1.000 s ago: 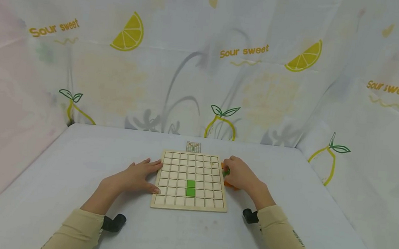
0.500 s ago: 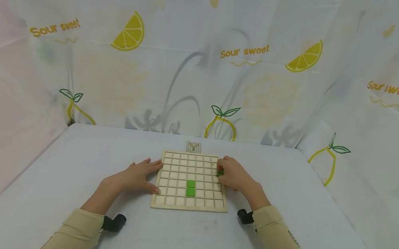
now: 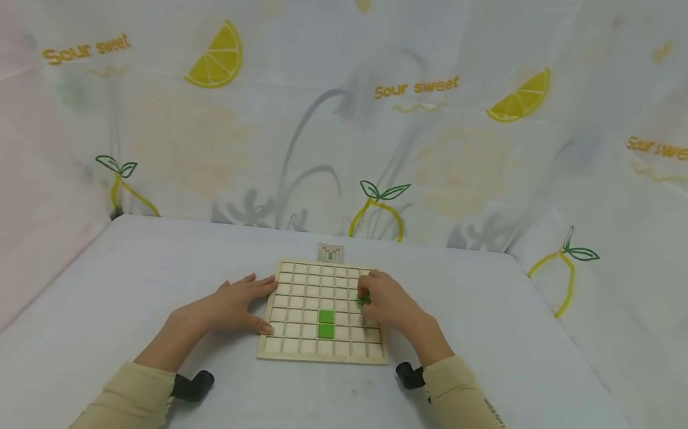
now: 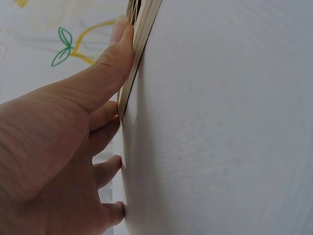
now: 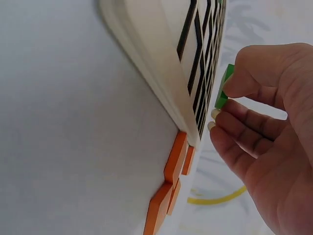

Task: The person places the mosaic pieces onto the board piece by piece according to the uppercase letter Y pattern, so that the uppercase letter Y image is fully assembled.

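Note:
A wooden grid board [image 3: 293, 354] lies flat, with two green square tiles [image 3: 326, 324] set one behind the other in its middle column. Over the board's right part, my right hand [image 3: 394, 303] pinches another green tile [image 5: 225, 87] between thumb and fingers, seen tilted in the right wrist view. My left hand [image 3: 232, 307] rests spread along the board's left edge, its thumb and fingertips touching the rim. In the left wrist view the thumb [image 4: 115, 58] lies against the board's side [image 4: 142, 39].
Several orange tiles [image 5: 176, 156] lie on the white tablecloth [image 3: 454, 425] beside the board's right edge, hidden behind my right hand in the head view. A small card with a grid pattern [image 3: 330, 253] sits just behind the board. A printed curtain [image 3: 302, 134] encloses the table.
My right hand has moved left from beside the board to over its right columns, carrying the green tile. The left hand stays at the board's left edge.

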`<action>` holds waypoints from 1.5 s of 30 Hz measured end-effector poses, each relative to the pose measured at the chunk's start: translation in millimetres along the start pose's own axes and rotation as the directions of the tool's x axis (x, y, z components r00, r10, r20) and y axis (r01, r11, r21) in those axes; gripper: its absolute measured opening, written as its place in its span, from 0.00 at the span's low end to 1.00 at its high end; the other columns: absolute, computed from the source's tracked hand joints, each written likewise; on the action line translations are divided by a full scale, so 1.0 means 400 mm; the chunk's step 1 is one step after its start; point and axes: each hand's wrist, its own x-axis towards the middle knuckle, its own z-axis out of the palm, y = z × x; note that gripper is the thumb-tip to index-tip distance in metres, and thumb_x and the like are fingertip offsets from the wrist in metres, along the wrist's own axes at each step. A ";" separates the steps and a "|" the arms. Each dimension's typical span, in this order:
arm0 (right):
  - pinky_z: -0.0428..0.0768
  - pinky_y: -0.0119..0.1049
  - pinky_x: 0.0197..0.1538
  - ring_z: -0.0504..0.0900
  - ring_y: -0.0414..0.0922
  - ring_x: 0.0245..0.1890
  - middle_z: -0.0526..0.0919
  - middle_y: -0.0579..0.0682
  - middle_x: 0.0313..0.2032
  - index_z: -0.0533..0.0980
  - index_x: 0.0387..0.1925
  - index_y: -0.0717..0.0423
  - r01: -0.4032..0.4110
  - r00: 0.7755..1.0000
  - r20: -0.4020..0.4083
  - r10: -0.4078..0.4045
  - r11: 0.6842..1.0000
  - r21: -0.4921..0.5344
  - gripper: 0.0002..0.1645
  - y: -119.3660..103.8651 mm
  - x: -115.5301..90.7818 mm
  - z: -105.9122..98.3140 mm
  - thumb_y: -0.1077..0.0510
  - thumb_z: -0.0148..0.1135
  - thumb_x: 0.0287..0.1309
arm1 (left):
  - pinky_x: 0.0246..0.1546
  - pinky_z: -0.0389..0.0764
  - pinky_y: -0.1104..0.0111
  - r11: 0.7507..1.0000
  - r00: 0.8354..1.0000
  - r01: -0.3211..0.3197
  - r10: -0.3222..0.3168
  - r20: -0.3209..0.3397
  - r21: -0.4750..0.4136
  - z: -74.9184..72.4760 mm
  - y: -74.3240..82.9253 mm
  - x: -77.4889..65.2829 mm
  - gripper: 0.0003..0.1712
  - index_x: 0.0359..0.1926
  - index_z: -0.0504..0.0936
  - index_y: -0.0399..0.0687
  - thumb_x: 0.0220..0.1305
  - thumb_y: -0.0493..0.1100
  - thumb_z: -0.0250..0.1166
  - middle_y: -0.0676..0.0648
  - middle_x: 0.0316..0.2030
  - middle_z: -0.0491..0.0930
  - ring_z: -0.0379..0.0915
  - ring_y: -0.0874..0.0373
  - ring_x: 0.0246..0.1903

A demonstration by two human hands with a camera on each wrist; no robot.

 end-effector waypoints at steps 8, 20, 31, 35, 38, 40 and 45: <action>0.70 0.37 0.39 0.67 0.43 0.33 0.72 0.46 0.33 0.75 0.33 0.52 0.005 1.000 0.012 -0.006 0.999 0.048 0.12 -0.031 -0.006 0.007 0.71 0.58 0.49 | 0.67 0.44 0.27 1.000 1.000 -0.009 0.010 0.001 -0.013 0.006 -0.002 0.003 0.60 0.76 0.60 0.46 0.49 0.67 0.73 0.41 0.77 0.56 0.42 0.32 0.76; 0.66 0.29 0.33 0.64 0.40 0.30 0.71 0.45 0.33 0.75 0.36 0.53 0.078 0.995 0.052 -0.082 0.994 0.075 0.12 -0.091 0.024 0.050 0.70 0.59 0.50 | 0.63 0.46 0.24 1.000 1.000 -0.006 0.006 -0.018 -0.011 0.011 -0.034 -0.043 0.61 0.75 0.61 0.43 0.47 0.67 0.74 0.38 0.75 0.58 0.45 0.28 0.74; 0.67 0.30 0.34 0.66 0.41 0.31 0.73 0.46 0.34 0.77 0.37 0.54 0.106 0.993 0.047 -0.107 0.994 0.010 0.09 -0.098 0.032 0.021 0.68 0.60 0.55 | 0.64 0.44 0.24 0.999 0.999 -0.029 0.028 -0.024 -0.031 0.010 -0.022 -0.019 0.60 0.75 0.60 0.43 0.48 0.68 0.72 0.38 0.76 0.57 0.43 0.28 0.75; 0.67 0.31 0.36 0.66 0.42 0.33 0.73 0.46 0.34 0.77 0.37 0.53 0.097 0.992 0.073 -0.098 0.995 0.018 0.12 -0.102 0.033 0.015 0.69 0.58 0.53 | 0.64 0.44 0.24 0.999 0.999 -0.039 0.038 -0.023 -0.028 0.009 -0.014 -0.008 0.60 0.75 0.61 0.43 0.48 0.68 0.73 0.38 0.76 0.57 0.44 0.28 0.75; 0.67 0.31 0.36 0.67 0.42 0.33 0.72 0.45 0.35 0.77 0.38 0.52 0.092 0.992 0.084 -0.092 0.996 0.011 0.13 -0.103 0.034 0.014 0.69 0.58 0.52 | 0.64 0.45 0.24 0.999 0.999 -0.046 0.045 -0.022 -0.022 0.007 -0.007 -0.002 0.60 0.75 0.61 0.42 0.48 0.67 0.73 0.38 0.75 0.58 0.44 0.28 0.74; 0.67 0.30 0.36 0.67 0.41 0.33 0.72 0.45 0.35 0.76 0.38 0.52 0.087 0.993 0.086 -0.087 0.996 0.004 0.13 -0.105 0.036 0.015 0.68 0.59 0.52 | 0.64 0.45 0.24 0.998 0.998 -0.051 0.050 -0.024 -0.024 0.005 -0.005 -0.001 0.59 0.75 0.61 0.43 0.49 0.67 0.73 0.38 0.75 0.58 0.44 0.28 0.74; 0.68 0.29 0.36 0.67 0.41 0.33 0.72 0.45 0.36 0.76 0.39 0.51 0.087 0.992 0.095 -0.088 0.996 0.012 0.12 -0.113 0.045 0.021 0.67 0.61 0.53 | 0.65 0.45 0.25 0.998 0.998 -0.049 0.048 -0.028 -0.036 0.002 -0.004 -0.005 0.59 0.75 0.61 0.43 0.49 0.67 0.73 0.38 0.75 0.58 0.44 0.29 0.75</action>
